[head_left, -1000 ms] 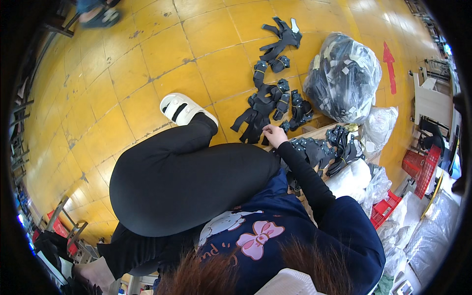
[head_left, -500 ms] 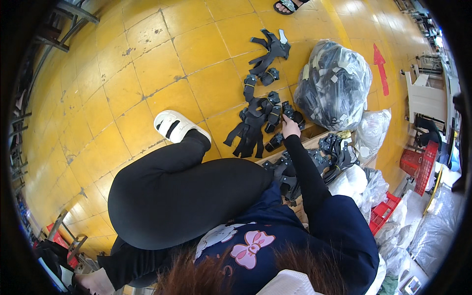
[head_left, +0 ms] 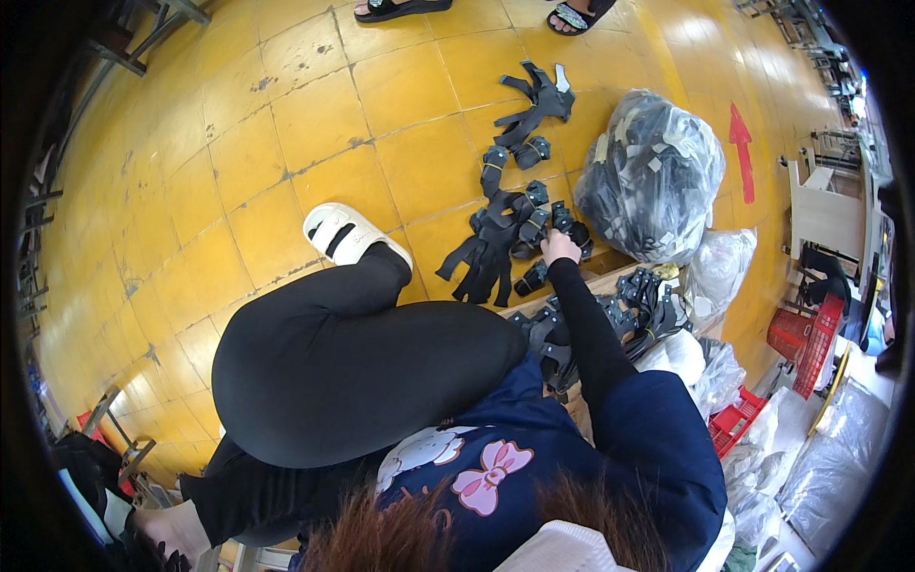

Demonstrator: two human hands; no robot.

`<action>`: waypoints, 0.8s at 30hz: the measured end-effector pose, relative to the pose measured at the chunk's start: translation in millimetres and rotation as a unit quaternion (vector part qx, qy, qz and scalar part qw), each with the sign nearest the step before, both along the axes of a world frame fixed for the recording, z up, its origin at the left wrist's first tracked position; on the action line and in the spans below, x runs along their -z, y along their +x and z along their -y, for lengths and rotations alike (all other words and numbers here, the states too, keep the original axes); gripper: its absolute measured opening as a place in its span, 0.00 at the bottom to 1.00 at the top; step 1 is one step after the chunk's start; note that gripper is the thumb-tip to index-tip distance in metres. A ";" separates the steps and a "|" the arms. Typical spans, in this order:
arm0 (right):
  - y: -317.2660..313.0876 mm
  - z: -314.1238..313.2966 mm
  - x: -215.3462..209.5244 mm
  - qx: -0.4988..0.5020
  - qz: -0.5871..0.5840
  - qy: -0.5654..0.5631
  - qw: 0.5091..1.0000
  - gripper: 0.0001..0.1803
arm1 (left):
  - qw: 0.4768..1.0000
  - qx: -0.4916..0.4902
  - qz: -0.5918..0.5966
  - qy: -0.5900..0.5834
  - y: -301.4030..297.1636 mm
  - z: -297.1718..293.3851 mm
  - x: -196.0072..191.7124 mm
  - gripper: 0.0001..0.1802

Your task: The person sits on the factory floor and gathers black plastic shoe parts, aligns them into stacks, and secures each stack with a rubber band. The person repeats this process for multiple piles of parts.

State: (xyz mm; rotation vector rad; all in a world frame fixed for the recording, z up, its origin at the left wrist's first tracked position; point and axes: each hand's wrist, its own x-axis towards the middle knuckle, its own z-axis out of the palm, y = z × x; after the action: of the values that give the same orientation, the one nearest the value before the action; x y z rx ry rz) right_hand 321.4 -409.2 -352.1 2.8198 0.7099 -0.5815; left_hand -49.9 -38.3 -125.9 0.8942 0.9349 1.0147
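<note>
My right hand (head_left: 560, 248) reaches out at the right of centre, its fingers curled down on a small rolled bundle of black straps (head_left: 562, 219). More black strap bundles (head_left: 532, 229), some tied with yellow bands, lie on the floor around it. Loose black fabric straps (head_left: 486, 250) spread out on the left of these, and another spread strap piece (head_left: 538, 100) lies farther off. At the lower left, bare skin (head_left: 181, 529) shows past a black cuff. I cannot make out whether it is my left hand.
Beyond my right hand stand a full clear plastic bag (head_left: 653, 176) and a smaller white bag (head_left: 720, 276). A wooden-edged box (head_left: 610, 276) beside my forearm has black straps by it. Red baskets (head_left: 815, 343) are at right. Another person's sandalled feet (head_left: 572, 19) are at the far edge.
My right hand has drawn slightly nearer, and its fingers are more curled over the bundle. A second sandalled foot has come into view at the top. The whole view has shifted a little.
</note>
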 end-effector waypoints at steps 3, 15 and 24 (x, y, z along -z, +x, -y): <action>0.7 9.7 -21.3 0.110 -0.056 0.225 0.967 0.12 | 1.000 -0.001 0.008 0.004 -0.5 -0.9 -4.4 0.56; -31.9 -131.8 -175.9 0.283 -0.489 0.681 0.466 0.04 | 0.987 -0.019 0.108 0.121 7.7 -17.3 -78.6 0.57; -79.1 -276.9 -279.2 -0.120 -0.350 0.594 0.714 0.08 | 0.939 -0.031 0.237 0.247 8.6 -24.3 -192.1 0.58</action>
State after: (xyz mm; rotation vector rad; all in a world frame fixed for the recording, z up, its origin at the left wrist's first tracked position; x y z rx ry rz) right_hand 242.3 -132.2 -72.9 3.3009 2.2533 -1.6681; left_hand -41.2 -14.0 66.3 0.9684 0.2989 1.4753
